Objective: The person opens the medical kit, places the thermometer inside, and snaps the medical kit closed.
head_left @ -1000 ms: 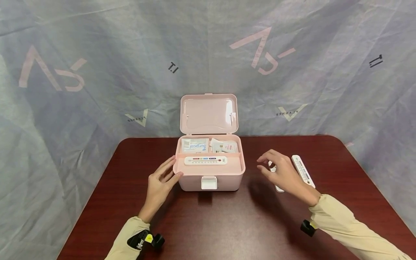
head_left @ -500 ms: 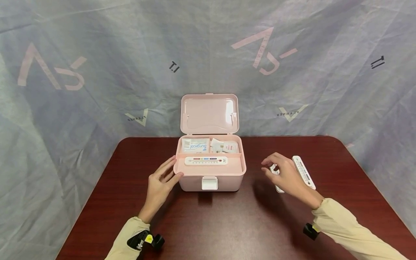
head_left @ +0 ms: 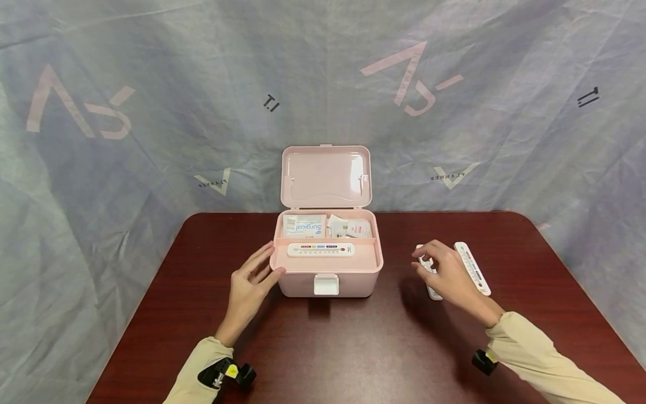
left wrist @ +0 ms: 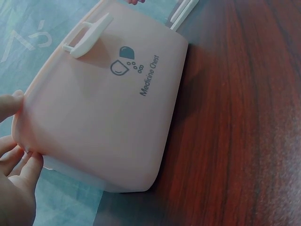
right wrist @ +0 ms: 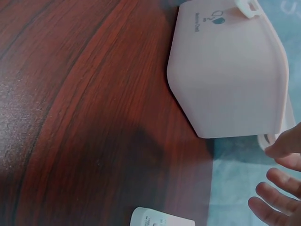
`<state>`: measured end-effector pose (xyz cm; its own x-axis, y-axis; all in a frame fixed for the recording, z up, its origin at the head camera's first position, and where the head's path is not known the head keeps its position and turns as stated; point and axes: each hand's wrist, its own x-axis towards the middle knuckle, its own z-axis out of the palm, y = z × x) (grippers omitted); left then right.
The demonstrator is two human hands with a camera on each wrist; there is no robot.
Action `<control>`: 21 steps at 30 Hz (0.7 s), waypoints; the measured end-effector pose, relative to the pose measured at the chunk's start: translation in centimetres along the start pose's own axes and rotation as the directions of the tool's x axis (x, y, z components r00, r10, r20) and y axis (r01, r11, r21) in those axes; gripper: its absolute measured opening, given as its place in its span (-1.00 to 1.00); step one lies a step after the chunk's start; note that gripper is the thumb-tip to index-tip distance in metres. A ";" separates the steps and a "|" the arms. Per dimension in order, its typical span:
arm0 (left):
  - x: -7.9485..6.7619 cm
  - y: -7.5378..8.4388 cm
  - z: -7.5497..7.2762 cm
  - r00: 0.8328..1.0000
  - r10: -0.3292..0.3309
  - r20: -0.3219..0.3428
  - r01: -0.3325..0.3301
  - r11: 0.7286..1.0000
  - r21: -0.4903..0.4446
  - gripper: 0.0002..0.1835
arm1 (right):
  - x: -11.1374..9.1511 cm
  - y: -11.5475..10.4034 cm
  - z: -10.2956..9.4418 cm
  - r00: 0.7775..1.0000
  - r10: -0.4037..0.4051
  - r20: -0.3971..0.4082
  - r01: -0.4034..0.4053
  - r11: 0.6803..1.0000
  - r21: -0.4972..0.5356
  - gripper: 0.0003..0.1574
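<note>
A pink medicine chest (head_left: 328, 283) stands on the table with its lid (head_left: 326, 177) raised. My left hand (head_left: 252, 286) grips its left front corner, thumb at the rim and fingers along the side. Inside the chest's front tray lies a white thermometer (head_left: 321, 249) with coloured bands. My right hand (head_left: 444, 275) hovers to the right of the chest, fingers loosely bent and holding nothing. Partly hidden beneath it in the head view is a second white thermometer (head_left: 433, 292). A third thermometer (head_left: 473, 268) lies just beyond, to the right.
Two rear compartments of the chest hold a packet marked Surgical (head_left: 303, 225) and some small white packets (head_left: 353, 227). A white latch (head_left: 326, 284) is on the chest's front. Behind the dark red table (head_left: 328, 348) hangs a grey printed cloth (head_left: 323, 73).
My right hand has drifted a little to the right, away from the chest, above the nearer thermometer. The left hand keeps its place at the chest's corner.
</note>
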<state>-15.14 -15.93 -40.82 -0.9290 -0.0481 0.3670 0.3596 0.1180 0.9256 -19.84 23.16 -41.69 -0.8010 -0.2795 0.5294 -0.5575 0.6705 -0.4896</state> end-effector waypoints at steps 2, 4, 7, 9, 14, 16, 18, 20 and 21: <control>0.0 0.0 0.0 1.000 -0.001 -0.002 0.001 1.000 0.003 -0.45 | -0.1 0.2 0.1 1.000 0.007 -0.007 -0.007 1.000 -0.001 -0.79; 0.0 0.0 0.0 1.000 0.000 -0.004 0.000 1.000 0.004 -0.45 | -0.3 0.4 0.1 1.000 0.010 -0.015 -0.010 1.000 -0.003 -0.79; 0.0 0.0 0.0 1.000 0.000 -0.004 0.000 1.000 0.006 -0.45 | -0.5 0.6 0.2 1.000 0.014 -0.024 -0.015 1.000 -0.010 -0.78; 0.0 0.0 0.0 1.000 -0.002 -0.004 0.002 1.000 0.005 -0.45 | -0.7 0.7 0.2 0.999 0.017 -0.027 -0.018 1.000 -0.015 -0.78; -0.1 -0.1 0.0 1.000 -0.004 0.000 0.004 1.000 0.007 -0.45 | -1.0 1.0 0.3 0.999 0.030 -0.037 -0.031 0.999 -0.025 -0.78; -0.1 -0.1 0.0 1.000 -0.001 0.000 0.001 1.000 0.010 -0.45 | -1.1 1.2 0.3 0.998 0.033 -0.047 -0.035 0.999 -0.029 -0.77; -0.1 -0.1 0.0 1.000 0.005 0.000 -0.005 1.000 0.014 -0.45 | -1.1 1.3 0.4 0.998 0.033 -0.058 -0.034 0.999 -0.032 -0.77; -0.1 -0.1 0.1 1.000 0.008 0.000 -0.008 1.000 0.017 -0.44 | -1.3 1.4 0.5 0.997 0.037 -0.064 -0.039 0.998 -0.039 -0.76; -0.1 -0.1 0.0 1.000 0.008 0.000 -0.008 1.000 0.018 -0.44 | -1.3 1.4 0.5 0.997 0.040 -0.066 -0.043 0.998 -0.042 -0.76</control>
<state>-15.13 -15.90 -40.97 -0.9260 -0.0471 0.3746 0.3655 0.1365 0.9207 -19.67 24.16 -43.43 -0.8066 -0.2068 0.5537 -0.5130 0.7104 -0.4819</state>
